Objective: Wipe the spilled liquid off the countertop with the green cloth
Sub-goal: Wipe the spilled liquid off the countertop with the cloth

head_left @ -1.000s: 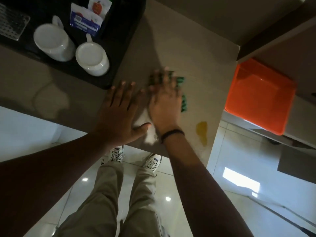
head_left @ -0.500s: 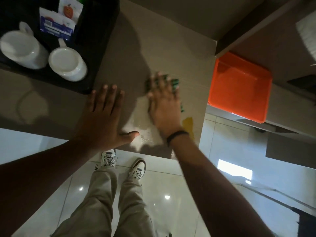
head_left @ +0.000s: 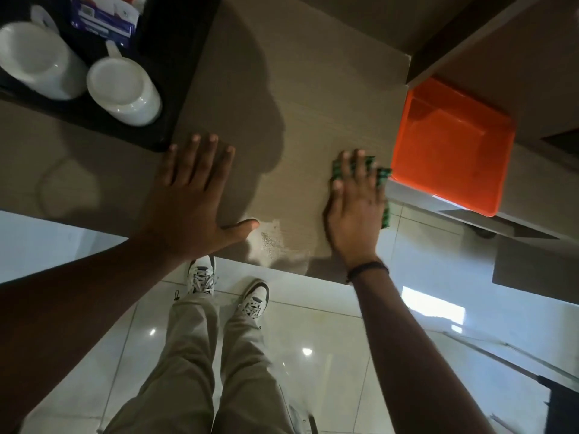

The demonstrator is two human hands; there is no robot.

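My right hand point(head_left: 354, 208) lies flat on the green cloth point(head_left: 384, 177), fingers spread, pressing it to the beige countertop point(head_left: 313, 104) at its right edge. Only the cloth's far and right borders show around the hand, and part of it overhangs the edge. My left hand point(head_left: 191, 195) rests palm down on the countertop, holding nothing, with the thumb pointing right. A pale wet patch point(head_left: 269, 238) shines near the front edge between my hands. No yellow liquid is visible.
An orange tray point(head_left: 451, 145) sits on a lower surface just right of the cloth. A black tray point(head_left: 175, 120) at the back left holds two white mugs point(head_left: 123, 92) and sachets point(head_left: 103, 20). Below are the tiled floor and my legs.
My right hand has slid the cloth rightwards to the countertop's right edge, over the spot where the yellow puddle lay. My left hand has stayed flat on the counter.
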